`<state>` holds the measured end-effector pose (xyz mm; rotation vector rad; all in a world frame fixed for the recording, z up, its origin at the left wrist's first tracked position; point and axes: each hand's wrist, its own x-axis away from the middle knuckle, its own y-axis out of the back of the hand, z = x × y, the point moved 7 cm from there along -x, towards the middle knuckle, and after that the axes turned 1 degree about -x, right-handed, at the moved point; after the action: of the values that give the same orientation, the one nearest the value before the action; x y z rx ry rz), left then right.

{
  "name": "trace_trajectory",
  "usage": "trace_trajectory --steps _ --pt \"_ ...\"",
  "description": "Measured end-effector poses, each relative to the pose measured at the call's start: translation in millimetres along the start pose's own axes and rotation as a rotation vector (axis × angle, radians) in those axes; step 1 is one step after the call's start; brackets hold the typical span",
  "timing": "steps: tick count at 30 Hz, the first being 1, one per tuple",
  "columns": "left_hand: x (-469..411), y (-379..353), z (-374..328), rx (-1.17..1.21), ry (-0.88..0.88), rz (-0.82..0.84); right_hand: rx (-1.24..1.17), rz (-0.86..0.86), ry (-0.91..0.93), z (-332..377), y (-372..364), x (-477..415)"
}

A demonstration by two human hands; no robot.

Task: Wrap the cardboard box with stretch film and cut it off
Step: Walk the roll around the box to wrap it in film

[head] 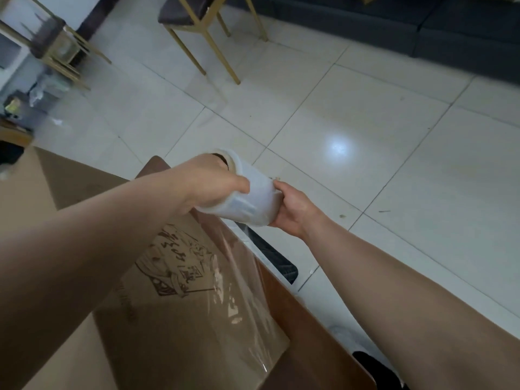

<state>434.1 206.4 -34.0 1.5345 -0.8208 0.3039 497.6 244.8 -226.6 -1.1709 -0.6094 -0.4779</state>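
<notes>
A large brown cardboard box (118,327) with a dark printed drawing on its top fills the lower left. Past the box's far edge, above the floor, hangs a white roll of stretch film (253,198). My left hand (213,184) grips the roll's far end, fingers in the core. My right hand (292,209) holds its near end. A clear sheet of film (242,288) runs from the roll down over the box's top and right edge, glossy and wrinkled.
The box sits on a brown table (309,333) with a dark patterned strip (273,254) beside it. White floor tiles (365,142) spread ahead. A gold-legged chair (208,29) stands at the back, a dark sofa (422,26) at the far right, clutter at the left.
</notes>
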Motion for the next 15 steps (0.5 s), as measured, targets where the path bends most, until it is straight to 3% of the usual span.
trace_trajectory --steps 3,8,12,15 --pt "-6 -5 12 0.472 0.175 0.124 -0.018 0.015 -0.006 0 -2 -6" --pt "-26 -1 21 0.653 0.270 0.083 -0.003 0.078 -0.066 0 -14 -16" --pt "-30 18 23 0.562 0.291 -0.090 0.052 0.077 -0.115 14 -24 -26" --pt "-34 30 19 0.250 0.244 -0.158 0.116 0.042 -0.136 25 -28 -38"
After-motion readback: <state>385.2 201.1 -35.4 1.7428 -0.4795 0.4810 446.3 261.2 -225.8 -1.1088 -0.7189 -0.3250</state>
